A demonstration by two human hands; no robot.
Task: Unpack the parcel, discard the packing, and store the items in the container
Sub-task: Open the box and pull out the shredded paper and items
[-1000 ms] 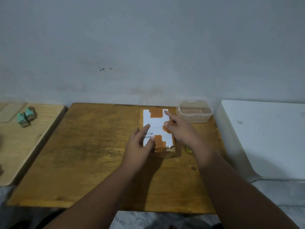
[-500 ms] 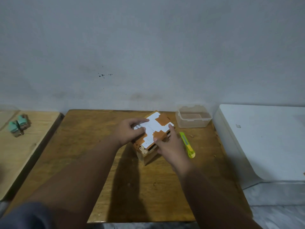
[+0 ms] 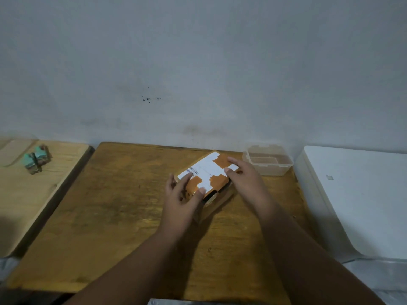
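Observation:
A brown cardboard parcel (image 3: 209, 172) with a white label and brown tape lies turned at an angle on the wooden table (image 3: 114, 205), near the back. My left hand (image 3: 184, 194) grips its near left corner, fingers spread over the label and thumb on the tape. My right hand (image 3: 244, 179) holds the right side, fingers resting on the top. A clear plastic container (image 3: 267, 162) stands open behind and to the right of the parcel. The yellow cutter seen earlier is hidden.
A white box-like surface (image 3: 356, 194) stands right of the table. A lighter wooden board (image 3: 28, 190) to the left carries a small teal object (image 3: 35, 159). A grey wall runs along the back.
The parcel has been turned from straight to an angle and shifted a little. Both hands have regripped it at its sides. The yellow cutter, visible half a second ago, is now hidden by my right arm.

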